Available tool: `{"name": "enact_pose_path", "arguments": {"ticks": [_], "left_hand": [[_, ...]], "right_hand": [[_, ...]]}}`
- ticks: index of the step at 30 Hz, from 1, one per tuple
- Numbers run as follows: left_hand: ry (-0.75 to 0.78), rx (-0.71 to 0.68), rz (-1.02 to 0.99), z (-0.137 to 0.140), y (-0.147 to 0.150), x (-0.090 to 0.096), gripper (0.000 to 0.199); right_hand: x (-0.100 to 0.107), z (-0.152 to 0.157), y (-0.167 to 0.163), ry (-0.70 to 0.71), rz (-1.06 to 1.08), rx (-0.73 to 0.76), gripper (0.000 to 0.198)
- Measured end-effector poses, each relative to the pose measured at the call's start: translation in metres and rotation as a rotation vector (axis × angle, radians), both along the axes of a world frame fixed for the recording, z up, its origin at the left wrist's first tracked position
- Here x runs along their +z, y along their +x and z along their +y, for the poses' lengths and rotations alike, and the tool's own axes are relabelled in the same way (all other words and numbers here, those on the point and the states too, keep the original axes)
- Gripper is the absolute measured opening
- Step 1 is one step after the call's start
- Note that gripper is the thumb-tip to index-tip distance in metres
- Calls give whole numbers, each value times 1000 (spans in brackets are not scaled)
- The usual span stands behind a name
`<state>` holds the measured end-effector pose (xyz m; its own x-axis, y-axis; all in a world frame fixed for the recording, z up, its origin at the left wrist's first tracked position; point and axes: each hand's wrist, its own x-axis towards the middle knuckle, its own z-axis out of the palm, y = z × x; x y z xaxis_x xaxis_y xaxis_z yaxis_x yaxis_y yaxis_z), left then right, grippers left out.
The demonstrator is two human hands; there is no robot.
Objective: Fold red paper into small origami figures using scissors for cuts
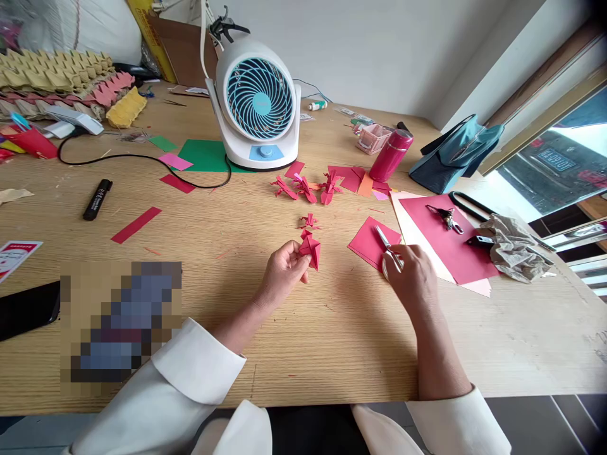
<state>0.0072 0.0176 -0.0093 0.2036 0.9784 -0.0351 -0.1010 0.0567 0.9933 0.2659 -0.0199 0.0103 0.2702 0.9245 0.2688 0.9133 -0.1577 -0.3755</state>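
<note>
My left hand (279, 268) pinches a small folded red paper piece (310, 248) between thumb and fingers, a little above the table. Off to the right, my right hand (417, 278) has its fingers closed at the handles of a pair of scissors (383, 237). The blades point away from me, over a stack of red paper squares (365, 245). Beyond the left hand lies a small folded red paper figure (310, 221). Farther back, several larger folded red figures (307, 189) sit in a row.
A white fan (260, 148) stands at the back. To its right are a red bottle (391, 155) and a blue bag (450, 158). Large red sheets (443, 243) lie at the right, with keys (446, 218) on them. A black marker (97, 200) and a red strip (136, 225) lie left.
</note>
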Motion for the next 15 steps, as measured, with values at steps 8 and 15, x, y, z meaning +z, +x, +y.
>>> {"name": "enact_pose_path", "arguments": {"ticks": [8, 15], "left_hand": [[58, -122, 187, -15, 7, 1, 14], [112, -182, 223, -17, 9, -6, 13]], "right_hand": [[-1, -5, -78, -71, 996, 530, 33], [-8, -2, -81, -66, 1197, 470, 37]]}}
